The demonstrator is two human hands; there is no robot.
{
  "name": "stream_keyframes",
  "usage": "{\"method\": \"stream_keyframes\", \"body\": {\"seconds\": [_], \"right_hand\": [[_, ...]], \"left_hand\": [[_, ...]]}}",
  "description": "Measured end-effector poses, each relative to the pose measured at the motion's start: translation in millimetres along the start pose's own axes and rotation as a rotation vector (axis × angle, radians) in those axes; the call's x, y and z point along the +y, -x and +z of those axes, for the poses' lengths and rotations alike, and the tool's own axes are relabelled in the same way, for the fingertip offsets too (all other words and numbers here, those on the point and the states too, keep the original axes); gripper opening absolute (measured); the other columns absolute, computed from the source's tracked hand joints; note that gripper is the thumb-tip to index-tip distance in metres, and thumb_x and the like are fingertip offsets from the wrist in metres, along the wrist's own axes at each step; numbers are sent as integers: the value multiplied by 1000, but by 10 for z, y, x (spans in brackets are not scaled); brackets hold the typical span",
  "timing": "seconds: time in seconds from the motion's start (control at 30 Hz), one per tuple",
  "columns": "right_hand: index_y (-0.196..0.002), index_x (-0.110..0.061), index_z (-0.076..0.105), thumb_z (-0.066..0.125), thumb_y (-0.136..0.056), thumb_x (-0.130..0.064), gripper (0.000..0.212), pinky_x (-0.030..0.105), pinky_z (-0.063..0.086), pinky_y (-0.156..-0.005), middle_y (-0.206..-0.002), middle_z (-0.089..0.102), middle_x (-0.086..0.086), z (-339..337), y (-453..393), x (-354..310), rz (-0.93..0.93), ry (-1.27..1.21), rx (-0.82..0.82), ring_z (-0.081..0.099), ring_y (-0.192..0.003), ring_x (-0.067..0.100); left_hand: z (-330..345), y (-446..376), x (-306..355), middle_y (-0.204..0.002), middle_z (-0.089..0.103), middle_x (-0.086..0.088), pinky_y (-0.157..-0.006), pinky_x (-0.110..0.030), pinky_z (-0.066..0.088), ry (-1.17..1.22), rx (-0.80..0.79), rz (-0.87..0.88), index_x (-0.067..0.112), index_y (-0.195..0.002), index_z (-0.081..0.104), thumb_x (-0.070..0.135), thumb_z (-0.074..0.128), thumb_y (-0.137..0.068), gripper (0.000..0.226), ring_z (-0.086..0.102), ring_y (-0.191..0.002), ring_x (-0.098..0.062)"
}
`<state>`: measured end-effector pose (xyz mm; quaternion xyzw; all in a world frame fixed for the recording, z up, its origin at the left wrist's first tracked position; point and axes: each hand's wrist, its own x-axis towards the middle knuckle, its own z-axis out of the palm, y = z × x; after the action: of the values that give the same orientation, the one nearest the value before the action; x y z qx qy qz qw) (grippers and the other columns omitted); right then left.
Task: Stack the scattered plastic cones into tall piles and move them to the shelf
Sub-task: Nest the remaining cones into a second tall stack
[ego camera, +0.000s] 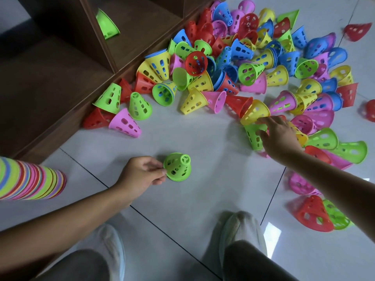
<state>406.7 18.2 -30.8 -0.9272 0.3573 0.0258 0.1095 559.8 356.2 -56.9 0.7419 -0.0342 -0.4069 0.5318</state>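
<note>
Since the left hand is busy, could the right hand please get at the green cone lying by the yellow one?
Probably yes: the right hand already reaches over that green cone, fingers spread at its side, and nothing lies on top of it; the yellow cone only sits beside it.

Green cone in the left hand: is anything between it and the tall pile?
No. Only bare floor shows between the green cone, pinched by the left hand, and the pile.

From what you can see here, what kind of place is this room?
Probably an indoor playroom or classroom, though I cannot be sure: a glossy tiled floor, a low brown wooden shelf with open compartments, and many coloured plastic cones scattered about.
</note>
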Motion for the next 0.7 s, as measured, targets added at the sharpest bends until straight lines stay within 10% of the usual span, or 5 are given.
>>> {"method": "stream_keyframes", "body": {"seconds": [0.4, 0.7], "right_hand": [[-100, -4, 65, 55, -99, -17, 16, 32, 39, -68, -94, 66, 12, 7, 229, -277, -198, -258, 184, 59, -85, 31], [-98, -9, 69, 53, -102, -16, 18, 30, 51, -77, -84, 68, 5, -306, 729, -1190, -196, -988, -71, 61, -81, 12]], "left_hand": [[-623, -279, 248, -78, 73, -4, -72, -35, 57, -379, 209, 349, 16, -88, 70, 12, 72, -86, 5, 70, -68, -24], [-838, -478, 402, -112, 58, 1, -65, -25, 44, -590, 470, 525, 17, -119, 57, 15, 71, -90, 32, 62, -81, -18]]}}
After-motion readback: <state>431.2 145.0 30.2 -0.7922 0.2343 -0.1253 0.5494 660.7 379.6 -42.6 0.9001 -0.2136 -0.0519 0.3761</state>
